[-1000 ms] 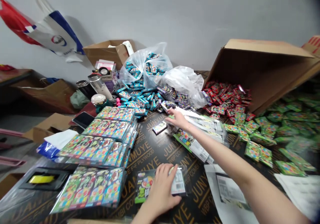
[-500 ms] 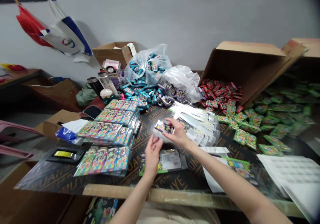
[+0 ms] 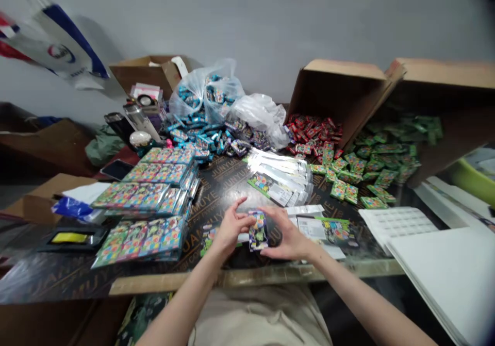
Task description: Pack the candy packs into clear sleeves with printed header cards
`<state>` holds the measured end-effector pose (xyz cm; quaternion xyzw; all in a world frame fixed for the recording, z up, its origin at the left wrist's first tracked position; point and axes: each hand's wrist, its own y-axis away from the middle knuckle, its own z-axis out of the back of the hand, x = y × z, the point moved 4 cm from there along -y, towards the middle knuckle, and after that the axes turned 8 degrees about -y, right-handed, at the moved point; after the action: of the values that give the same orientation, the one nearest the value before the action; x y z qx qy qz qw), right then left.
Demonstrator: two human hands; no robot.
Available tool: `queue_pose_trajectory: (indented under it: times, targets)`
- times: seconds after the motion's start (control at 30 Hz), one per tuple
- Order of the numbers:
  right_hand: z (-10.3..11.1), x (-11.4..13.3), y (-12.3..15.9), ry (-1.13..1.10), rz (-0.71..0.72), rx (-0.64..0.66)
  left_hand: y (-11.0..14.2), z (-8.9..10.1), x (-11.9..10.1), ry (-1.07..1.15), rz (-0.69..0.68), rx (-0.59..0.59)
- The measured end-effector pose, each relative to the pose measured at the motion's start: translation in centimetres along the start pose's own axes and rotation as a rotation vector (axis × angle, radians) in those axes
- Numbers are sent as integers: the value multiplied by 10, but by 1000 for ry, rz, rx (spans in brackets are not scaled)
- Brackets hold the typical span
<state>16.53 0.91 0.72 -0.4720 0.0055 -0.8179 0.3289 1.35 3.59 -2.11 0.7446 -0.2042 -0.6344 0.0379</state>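
A small purple packet (image 3: 258, 235) with a cartoon print stands upright between my hands. My right hand (image 3: 288, 235) grips it from the right, with a finger at its top edge and the thumb at its bottom. My left hand (image 3: 231, 228) is at its left side, fingers apart, the fingertips reaching its upper left edge. Beneath the hands lies a green-edged printed card (image 3: 208, 239), mostly hidden. Right of my right hand is another printed card (image 3: 328, 230) with a white label. A fan of clear sleeves with cards (image 3: 280, 168) lies just beyond.
Stacks of filled packs (image 3: 145, 196) stand at left, near a black tray (image 3: 71, 239). Behind are blue packets (image 3: 201, 139), purple packets (image 3: 247, 134), red packets (image 3: 313, 132) and green packets (image 3: 371, 165). Cardboard boxes (image 3: 340, 78) rise behind; white trays (image 3: 398, 222) lie right.
The packet has come down toward the table's front edge and turned from lying sideways to upright. Both hands moved down with it. The camera view has swung to the right.
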Motion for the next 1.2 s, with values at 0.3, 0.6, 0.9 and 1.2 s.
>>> queue_pose_trajectory:
  times: [0.3,0.6,0.9,1.2]
  targets:
    - [33,-8,-8,60,13,-148,8,10,11,-76,96,107]
    - [-6,0,-7,43,17,-270,5,-15,9,22,-18,70]
    - [18,-41,15,269,-77,-367,-7,34,33,-1358,-464,53]
    - [7,-53,21,188,-49,-15,9,26,14,-1374,-632,44]
